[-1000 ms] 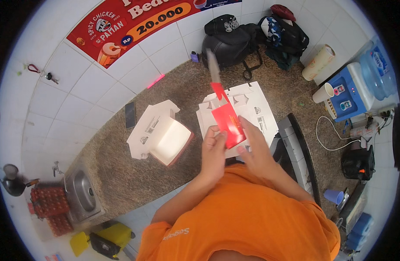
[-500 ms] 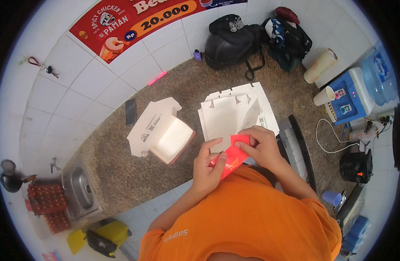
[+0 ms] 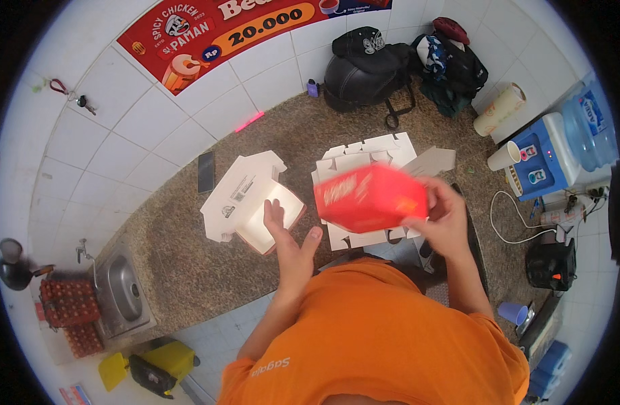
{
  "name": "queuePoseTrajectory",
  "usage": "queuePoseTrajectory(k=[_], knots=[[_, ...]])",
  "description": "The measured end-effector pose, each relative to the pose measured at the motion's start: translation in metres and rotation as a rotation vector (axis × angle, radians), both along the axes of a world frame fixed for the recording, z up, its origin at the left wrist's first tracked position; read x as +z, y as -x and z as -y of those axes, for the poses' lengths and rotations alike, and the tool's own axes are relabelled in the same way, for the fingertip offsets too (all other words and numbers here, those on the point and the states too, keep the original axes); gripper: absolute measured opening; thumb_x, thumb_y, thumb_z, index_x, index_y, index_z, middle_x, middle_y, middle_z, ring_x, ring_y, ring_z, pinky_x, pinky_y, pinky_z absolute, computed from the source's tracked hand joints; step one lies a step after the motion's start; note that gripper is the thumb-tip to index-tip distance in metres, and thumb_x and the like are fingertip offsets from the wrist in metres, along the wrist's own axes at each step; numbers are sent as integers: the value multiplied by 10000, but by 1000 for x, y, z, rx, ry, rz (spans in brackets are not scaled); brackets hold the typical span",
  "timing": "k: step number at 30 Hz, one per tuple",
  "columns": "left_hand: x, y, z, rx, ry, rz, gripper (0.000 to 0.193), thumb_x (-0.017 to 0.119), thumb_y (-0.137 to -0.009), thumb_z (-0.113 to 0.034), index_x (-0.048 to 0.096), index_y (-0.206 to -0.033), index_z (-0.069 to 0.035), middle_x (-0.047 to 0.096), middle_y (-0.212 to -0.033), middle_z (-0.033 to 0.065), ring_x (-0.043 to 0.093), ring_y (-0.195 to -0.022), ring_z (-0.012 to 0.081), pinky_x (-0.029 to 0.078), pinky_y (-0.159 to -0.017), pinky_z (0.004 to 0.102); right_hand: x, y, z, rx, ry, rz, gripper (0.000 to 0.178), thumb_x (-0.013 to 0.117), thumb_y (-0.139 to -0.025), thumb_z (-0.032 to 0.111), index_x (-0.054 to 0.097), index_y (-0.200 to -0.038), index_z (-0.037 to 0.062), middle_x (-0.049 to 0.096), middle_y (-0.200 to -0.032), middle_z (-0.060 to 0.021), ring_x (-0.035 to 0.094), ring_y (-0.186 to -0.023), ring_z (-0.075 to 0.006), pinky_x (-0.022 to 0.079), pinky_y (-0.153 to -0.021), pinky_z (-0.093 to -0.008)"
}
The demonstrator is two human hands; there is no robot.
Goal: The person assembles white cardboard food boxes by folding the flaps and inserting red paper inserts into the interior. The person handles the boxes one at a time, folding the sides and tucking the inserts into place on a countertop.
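My right hand grips a red folding food carton by its right end, lifted above the counter and slightly blurred. A pale flap shows behind the carton's upper right edge. My left hand is held apart from the carton, palm toward it, fingers up and thumb spread, with nothing in it. Beneath the red carton lies a stack of flat white carton blanks, partly hidden. Left of the stack stands a formed carton with its lid up and its white inside showing.
On the speckled counter a phone lies by the wall. A black helmet and bags sit at the back. A blue water dispenser with a white cable is at right, a sink at left.
The red carton has turned and risen, now showing a wide printed side. My left hand has let go and moved left; my right hand has moved right, still holding it.
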State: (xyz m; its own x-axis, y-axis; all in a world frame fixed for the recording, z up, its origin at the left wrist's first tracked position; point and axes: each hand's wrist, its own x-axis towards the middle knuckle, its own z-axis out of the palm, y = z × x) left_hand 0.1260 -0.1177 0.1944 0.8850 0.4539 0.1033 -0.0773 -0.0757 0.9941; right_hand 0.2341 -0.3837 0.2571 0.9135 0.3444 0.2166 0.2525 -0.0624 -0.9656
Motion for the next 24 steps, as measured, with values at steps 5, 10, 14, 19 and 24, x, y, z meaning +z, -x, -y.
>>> queuePoseTrajectory(k=[5, 10, 14, 19, 24], knots=[[-6, 4, -25, -299, 237, -114, 478, 790, -1002, -196, 619, -1402, 1, 720, -1299, 102, 682, -1170, 193, 527, -1032, 359, -27, -7, -10, -125, -520, -682, 424, 768, -978, 90, 639, -1356, -53, 659, -983, -11, 701, -829, -109, 640, -718, -257], [30, -8, -7, -63, 374, -61, 234, 701, -1057, -122, 665, -1248, 8, 745, -1133, 70, 721, -991, 149, 627, -824, 311, -49, 30, -62, -93, 59, 300, 270, 812, -893, 40, 677, -1127, 48, 610, -1313, -156, 621, -1256, -319, 513, -1112, -503], [53, -10, 0, -117, 823, -85, 299, 614, -1097, -133, 564, -1357, 6, 711, -1251, 132, 758, -1021, 230, 684, -825, 383, -29, 28, -85, 320, 186, 711, 211, 821, -864, 18, 673, -1001, 81, 625, -1399, -179, 587, -1356, -406, 480, -1144, -524], [56, -22, -9, -82, 960, 18, 320, 576, -1115, -153, 544, -1399, -8, 697, -1302, 155, 755, -1087, 274, 677, -883, 413, -25, 30, -98, 178, -466, 63, 237, 867, -838, 54, 688, -993, 46, 725, -1317, -155, 641, -1304, -415, 500, -1119, -530], [27, -15, 24, 90, 494, 168, 287, 618, -1103, -131, 594, -1358, -2, 705, -1295, 134, 714, -1148, 224, 629, -988, 413, 11, 10, -95, 151, -31, 661, 187, 896, -826, 188, 793, -877, 39, 807, -1109, -87, 666, -1274, -419, 446, -1122, -573]])
